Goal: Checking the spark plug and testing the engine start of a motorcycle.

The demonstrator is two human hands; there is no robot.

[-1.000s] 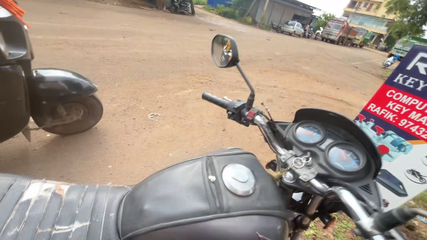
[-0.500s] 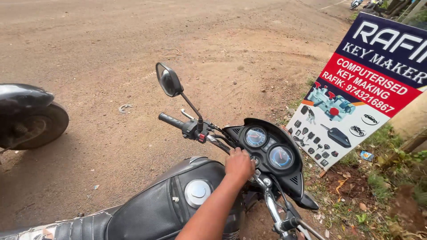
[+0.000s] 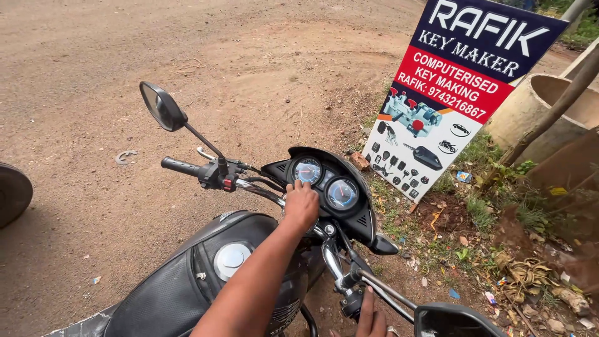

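Black petrol-tank motorcycle (image 3: 206, 281) stands on dirt. Your left hand (image 3: 301, 203) sits on the steering head behind the twin round blue-faced dials (image 3: 324, 182), with fingers curled; what they pinch is hidden. Your right hand (image 3: 371, 319) is barely in view, so its grip cannot be told. Judgement: work at the ignition lock is in hand, and the next move needs a steady wrist.

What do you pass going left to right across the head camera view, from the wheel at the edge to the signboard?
Dark wheel → left mirror → left handlebar grip → left hand at the gauges → twin gauges → key-maker signboard → concrete ring.
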